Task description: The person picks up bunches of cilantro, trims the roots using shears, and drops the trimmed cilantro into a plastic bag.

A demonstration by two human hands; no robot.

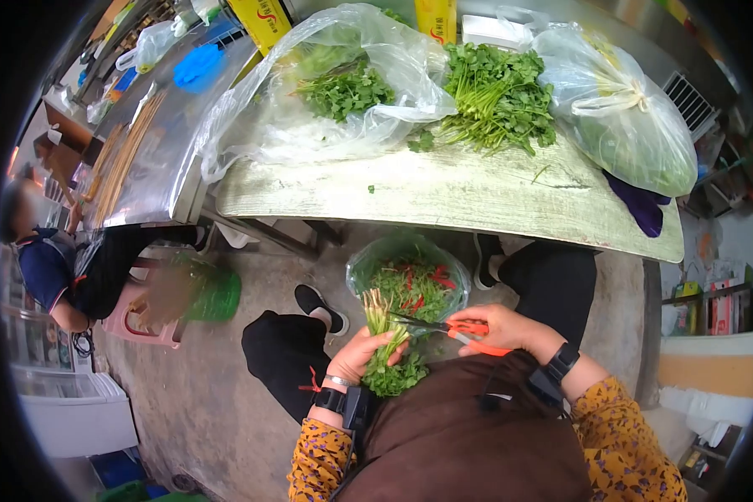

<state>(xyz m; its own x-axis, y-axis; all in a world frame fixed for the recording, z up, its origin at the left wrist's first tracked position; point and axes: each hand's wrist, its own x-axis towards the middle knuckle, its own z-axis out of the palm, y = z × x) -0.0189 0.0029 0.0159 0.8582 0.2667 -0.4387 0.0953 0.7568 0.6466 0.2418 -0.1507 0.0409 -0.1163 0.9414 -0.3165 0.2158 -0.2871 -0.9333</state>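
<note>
In my left hand (356,355) is a bunch of cilantro (397,374), its pale stem ends pointing up and its leaves hanging down by my lap. My right hand (508,327) is closed around the orange handles of a pair of scissors (470,328). The dark blades point left and reach the stems just above my left fingers. Right beyond the bunch, a bin lined with a clear plastic bag (359,258) stands on the floor between my feet. Green trimmings (391,283) and red pieces lie inside it.
On the table (309,192) ahead lie a loose cilantro pile (500,96), an opened plastic bag (251,109) of greens and a tied full bag (623,109). A purple cloth-like item (640,205) hangs over the edge. Another person (46,268) sits at the left near a pink stool (146,326).
</note>
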